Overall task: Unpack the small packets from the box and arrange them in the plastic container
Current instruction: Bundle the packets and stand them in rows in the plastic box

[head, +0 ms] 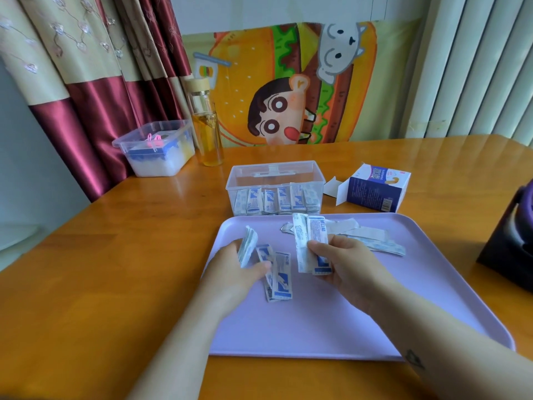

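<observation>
On a glossy wooden table (101, 269), a plastic tub (157, 148) and one glass bottle (206, 125) of amber liquid stand far left, well apart from the work. Over a smooth lilac tray (317, 319), the left hand (236, 264) grips a thin sheaf (248, 249) of paper packets. At least two flat packets (281, 277) lie under its thumb. Just beyond the tray stands the clear rectangular container (277, 166), with a row (277, 200) of about six packets upright along its near wall. The right hand (346, 261) pinches a pair (311, 243) of packets upright. A jumbled heap (372, 239), uncountable, lies far right on the tray. The cardboard box (375, 192) stands open beside the container.
</observation>
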